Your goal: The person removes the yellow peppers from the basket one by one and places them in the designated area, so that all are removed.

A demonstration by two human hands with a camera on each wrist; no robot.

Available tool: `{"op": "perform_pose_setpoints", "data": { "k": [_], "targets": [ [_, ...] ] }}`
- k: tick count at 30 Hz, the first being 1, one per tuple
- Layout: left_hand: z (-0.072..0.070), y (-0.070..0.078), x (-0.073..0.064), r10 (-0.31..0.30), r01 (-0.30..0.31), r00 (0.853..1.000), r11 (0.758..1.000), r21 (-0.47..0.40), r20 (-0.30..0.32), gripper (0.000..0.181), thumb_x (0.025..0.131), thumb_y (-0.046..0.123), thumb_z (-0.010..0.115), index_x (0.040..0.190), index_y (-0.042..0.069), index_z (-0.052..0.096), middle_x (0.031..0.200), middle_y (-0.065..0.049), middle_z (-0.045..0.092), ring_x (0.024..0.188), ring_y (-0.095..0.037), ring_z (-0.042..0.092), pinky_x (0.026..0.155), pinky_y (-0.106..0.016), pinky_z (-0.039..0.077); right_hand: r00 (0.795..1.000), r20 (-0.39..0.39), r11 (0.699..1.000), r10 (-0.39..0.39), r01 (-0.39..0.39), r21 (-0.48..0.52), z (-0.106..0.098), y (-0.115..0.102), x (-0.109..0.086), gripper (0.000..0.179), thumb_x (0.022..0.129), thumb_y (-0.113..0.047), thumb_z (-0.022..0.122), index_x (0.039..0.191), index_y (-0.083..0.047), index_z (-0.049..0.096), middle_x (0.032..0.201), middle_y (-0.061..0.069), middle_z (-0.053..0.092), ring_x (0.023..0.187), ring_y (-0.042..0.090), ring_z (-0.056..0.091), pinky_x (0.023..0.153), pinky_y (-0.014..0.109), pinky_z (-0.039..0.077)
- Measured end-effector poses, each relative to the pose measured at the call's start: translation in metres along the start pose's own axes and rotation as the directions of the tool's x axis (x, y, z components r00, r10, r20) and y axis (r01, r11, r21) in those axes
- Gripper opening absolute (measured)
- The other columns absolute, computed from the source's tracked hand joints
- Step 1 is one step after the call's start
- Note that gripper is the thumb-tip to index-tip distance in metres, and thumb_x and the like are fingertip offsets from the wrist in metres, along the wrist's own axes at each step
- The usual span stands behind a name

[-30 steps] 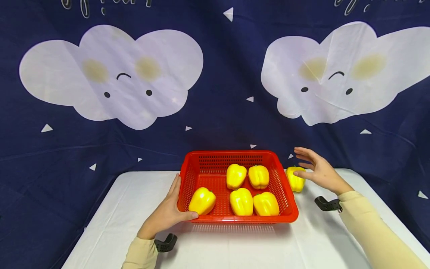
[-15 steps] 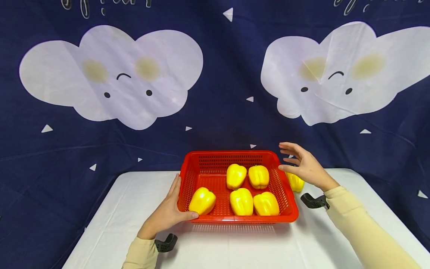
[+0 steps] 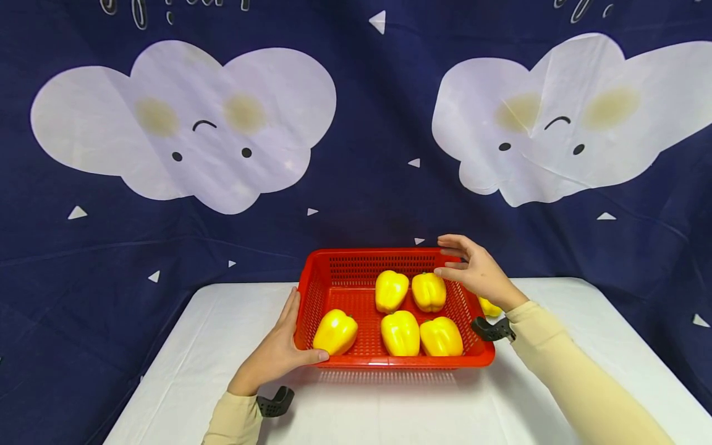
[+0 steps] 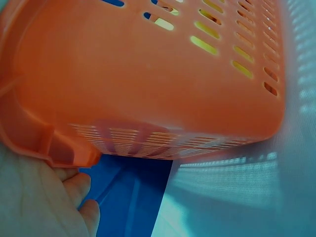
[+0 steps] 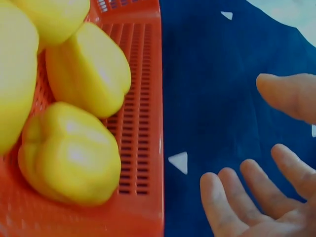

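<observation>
My right hand [image 3: 477,273] hovers open and empty above the basket's [image 3: 389,361] right rim; the pepper [image 3: 428,292] sits just lower left.

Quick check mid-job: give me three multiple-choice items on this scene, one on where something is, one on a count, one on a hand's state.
1. Where is the pepper that is outside the basket?
A. On the table right of the basket
B. In front of the basket
C. In the left hand

2. How many peppers lie in the basket?
A. Three
B. Five
C. Seven

3. What is the right hand doing?
A. Gripping a pepper
B. Pressing flat on the table
C. Open above the basket's far right corner, holding nothing

Answers:
1 A, it peeks out beside the right wall, behind the right wrist.
2 B, the head view shows five inside.
3 C, its fingers are spread and empty, while the left hand grips the near left corner.
</observation>
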State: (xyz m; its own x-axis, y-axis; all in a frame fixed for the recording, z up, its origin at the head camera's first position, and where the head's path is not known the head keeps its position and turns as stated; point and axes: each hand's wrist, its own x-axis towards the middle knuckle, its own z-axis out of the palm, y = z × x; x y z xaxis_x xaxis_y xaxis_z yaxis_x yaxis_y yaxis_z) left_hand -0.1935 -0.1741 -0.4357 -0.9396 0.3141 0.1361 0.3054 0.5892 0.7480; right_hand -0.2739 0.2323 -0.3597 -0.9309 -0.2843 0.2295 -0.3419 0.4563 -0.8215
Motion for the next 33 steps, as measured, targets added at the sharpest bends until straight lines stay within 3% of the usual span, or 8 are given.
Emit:
{"op": "perform_pose_setpoints", "data": {
  "k": [7,15,27,33],
  "targets": [
    [0.000,-0.001,0.000,-0.002,0.002,1.000,1.000,0.016,0.000,0.132,0.075,0.049,0.086,0.160,0.001,-0.002,0.167,-0.014,-0.008,0.151,-0.041,0.013,0.114,-0.061,0.026,0.999,0.023,0.999,0.032,-0.033,0.007,0.020,-0.005,0.008,0.065,0.089,-0.018,0.077,0.145,-0.007,0.045,0.147,0.020,0.046,0.133,0.039,0.048,0.105,0.054,0.045],
    [0.000,-0.001,0.000,0.003,-0.003,1.000,1.000,0.009,-0.005,0.132,0.075,0.049,0.086,0.160,0.001,-0.002,0.167,-0.015,-0.008,0.151,-0.041,0.011,0.115,-0.062,0.024,0.995,0.072,0.998,0.067,-0.069,0.017,0.041,-0.004,0.022,0.077,0.087,-0.022,0.080,0.151,-0.005,0.040,0.148,0.015,0.047,0.134,0.037,0.047,0.108,0.054,0.042],
    [0.001,-0.001,0.000,0.005,-0.005,1.000,1.000,0.009,-0.006,0.131,0.075,0.049,0.086,0.160,0.002,-0.002,0.167,-0.014,-0.008,0.151,-0.041,0.012,0.114,-0.063,0.025,0.980,0.132,0.988,0.149,-0.143,-0.053,0.066,-0.005,0.032,0.076,0.085,-0.023,0.081,0.148,-0.006,0.041,0.152,0.018,0.042,0.139,0.038,0.040,0.114,0.054,0.034],
    [0.000,-0.001,0.001,0.004,-0.004,1.000,1.000,0.007,-0.003,0.131,0.075,0.048,0.086,0.160,0.002,-0.003,0.167,-0.014,-0.009,0.151,-0.041,0.012,0.114,-0.063,0.025,0.979,0.154,0.984,0.132,-0.110,-0.140,0.077,-0.002,0.036,0.080,0.084,-0.025,0.082,0.149,-0.004,0.041,0.152,0.021,0.042,0.137,0.042,0.042,0.111,0.055,0.037]
  ]
}}
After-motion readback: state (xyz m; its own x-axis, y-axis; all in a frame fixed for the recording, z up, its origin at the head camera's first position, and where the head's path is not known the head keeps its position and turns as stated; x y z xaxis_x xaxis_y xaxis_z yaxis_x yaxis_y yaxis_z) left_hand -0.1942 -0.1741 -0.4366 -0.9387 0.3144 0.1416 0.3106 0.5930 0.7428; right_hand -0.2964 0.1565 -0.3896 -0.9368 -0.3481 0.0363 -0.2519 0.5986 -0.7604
